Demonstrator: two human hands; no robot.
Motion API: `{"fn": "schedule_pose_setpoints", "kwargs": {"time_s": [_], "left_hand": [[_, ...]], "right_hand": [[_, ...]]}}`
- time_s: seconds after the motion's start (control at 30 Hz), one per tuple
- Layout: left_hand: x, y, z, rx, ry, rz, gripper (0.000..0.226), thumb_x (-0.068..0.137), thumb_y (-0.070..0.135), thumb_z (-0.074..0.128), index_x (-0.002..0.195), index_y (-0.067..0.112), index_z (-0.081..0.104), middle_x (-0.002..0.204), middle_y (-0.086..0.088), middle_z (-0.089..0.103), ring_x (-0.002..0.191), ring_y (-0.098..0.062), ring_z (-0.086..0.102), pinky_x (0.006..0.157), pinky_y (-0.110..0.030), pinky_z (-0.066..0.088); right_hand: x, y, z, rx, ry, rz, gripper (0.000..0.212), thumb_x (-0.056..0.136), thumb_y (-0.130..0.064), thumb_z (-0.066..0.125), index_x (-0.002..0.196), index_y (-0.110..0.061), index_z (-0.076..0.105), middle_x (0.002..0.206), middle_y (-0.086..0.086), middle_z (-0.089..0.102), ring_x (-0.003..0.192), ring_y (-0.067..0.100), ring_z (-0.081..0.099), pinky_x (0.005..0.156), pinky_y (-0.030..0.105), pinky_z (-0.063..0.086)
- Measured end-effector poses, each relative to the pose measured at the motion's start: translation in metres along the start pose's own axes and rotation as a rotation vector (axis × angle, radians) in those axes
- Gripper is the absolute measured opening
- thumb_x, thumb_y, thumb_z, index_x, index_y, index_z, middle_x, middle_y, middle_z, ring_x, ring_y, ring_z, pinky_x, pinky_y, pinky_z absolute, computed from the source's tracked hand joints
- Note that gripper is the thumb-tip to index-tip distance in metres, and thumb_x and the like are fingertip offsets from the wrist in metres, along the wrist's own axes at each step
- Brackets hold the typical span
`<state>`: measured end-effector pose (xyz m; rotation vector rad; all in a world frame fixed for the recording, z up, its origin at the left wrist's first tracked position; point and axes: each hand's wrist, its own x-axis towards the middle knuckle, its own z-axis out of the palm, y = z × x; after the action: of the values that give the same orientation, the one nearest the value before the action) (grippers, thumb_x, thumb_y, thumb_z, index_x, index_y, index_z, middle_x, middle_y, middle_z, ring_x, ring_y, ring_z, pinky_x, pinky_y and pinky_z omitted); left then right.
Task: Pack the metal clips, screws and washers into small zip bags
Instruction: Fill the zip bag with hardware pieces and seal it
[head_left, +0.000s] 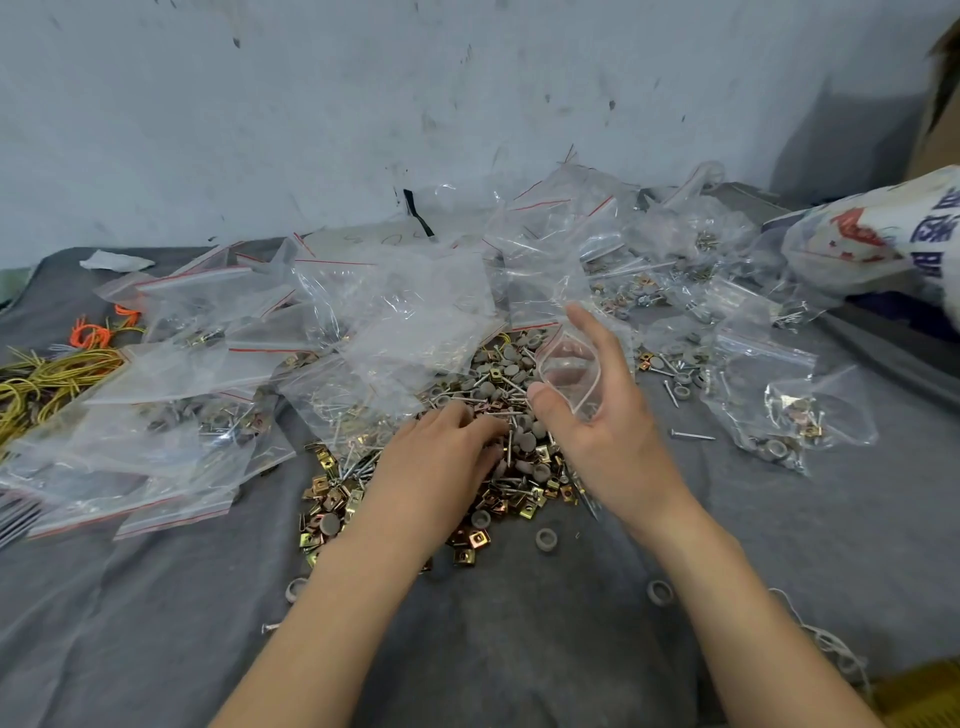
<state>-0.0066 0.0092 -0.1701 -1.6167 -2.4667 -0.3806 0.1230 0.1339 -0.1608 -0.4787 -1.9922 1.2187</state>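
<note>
A heap of gold metal clips (332, 499), thin screws (358, 462) and grey round washers (524, 441) lies on the grey cloth (519, 649) in the middle. My left hand (441, 457) rests palm down on the heap, fingers curled into the parts; what they hold is hidden. My right hand (597, 415) is raised just right of the heap and grips a small clear zip bag (569, 374) with a red strip, its mouth held open between thumb and fingers.
Many clear zip bags (389, 312), some filled, pile up left, behind and right (769, 395) of the heap. Yellow and orange wire ties (57, 374) lie at far left. A printed white sack (883, 234) sits at right. Loose washers (545, 538) dot the cloth near me.
</note>
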Motion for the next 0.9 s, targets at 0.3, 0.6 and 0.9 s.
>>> {"fn": "schedule_pose_setpoints", "kwargs": {"time_s": [0.3,0.6,0.9], "left_hand": [[0.001,-0.003,0.001,-0.059,0.002,-0.030,0.024,0.098,0.043,0.051,0.118,0.030,0.055,0.117,0.007,0.049,0.106,-0.017,0.056,0.080,-0.030,0.045],[-0.003,-0.007,-0.002,-0.080,0.019,0.002,0.014,0.094,0.035,0.054,0.106,0.028,0.055,0.110,0.009,0.049,0.102,-0.015,0.051,0.074,-0.026,0.038],[0.008,0.009,-0.052,-0.689,0.379,-0.089,0.010,0.093,0.026,0.063,0.092,0.035,0.059,0.087,0.020,0.064,0.077,0.001,0.060,0.064,-0.009,0.043]], "right_hand": [[0.000,0.003,0.001,0.002,0.010,-0.018,0.069,0.086,-0.049,0.064,0.145,-0.057,0.031,0.139,-0.014,0.055,0.131,0.004,0.050,0.111,0.039,0.043],[0.000,0.002,0.001,-0.004,0.027,-0.029,0.069,0.083,-0.053,0.063,0.143,-0.060,0.031,0.136,-0.017,0.056,0.127,0.004,0.053,0.108,0.043,0.047],[-0.001,-0.003,0.002,-0.025,0.002,-0.019,0.071,0.084,-0.054,0.061,0.147,-0.054,0.028,0.144,-0.008,0.053,0.134,0.007,0.048,0.114,0.043,0.042]]}}
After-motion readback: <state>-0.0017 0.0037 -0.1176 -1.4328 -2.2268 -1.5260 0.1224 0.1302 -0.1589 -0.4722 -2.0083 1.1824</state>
